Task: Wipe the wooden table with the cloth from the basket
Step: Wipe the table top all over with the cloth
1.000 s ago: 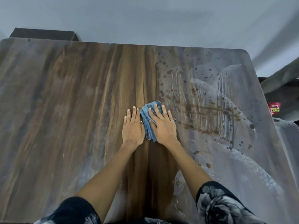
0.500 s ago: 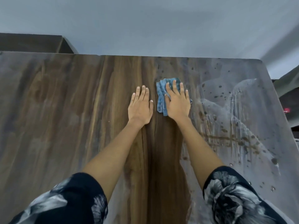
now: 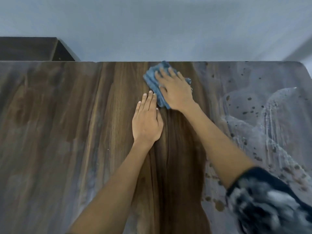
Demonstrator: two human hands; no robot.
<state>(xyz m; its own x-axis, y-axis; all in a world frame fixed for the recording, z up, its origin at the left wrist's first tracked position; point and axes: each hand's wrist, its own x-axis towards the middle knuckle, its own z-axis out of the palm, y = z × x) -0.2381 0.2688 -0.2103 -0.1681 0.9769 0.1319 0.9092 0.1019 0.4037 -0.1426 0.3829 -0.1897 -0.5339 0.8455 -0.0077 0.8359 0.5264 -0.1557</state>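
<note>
A blue folded cloth lies near the far edge of the wooden table, its tip reaching that edge. My right hand presses flat on top of the cloth, fingers spread and pointing away from me, hiding much of it. My left hand rests flat on the bare wood just beside and nearer than the cloth, fingers together, fingertips close to the cloth's left edge. The wood under my arms looks dark and wiped. No basket is in view.
The right part of the table carries a whitish film with dark brown spots and drip streaks. The left part looks hazy and dull. A dark piece of furniture stands behind the far left corner. A pale wall lies beyond the far edge.
My right hand has pushed the cloth away from me, from mid-table up to the far edge. My left hand slid forward too but now trails behind the right.
</note>
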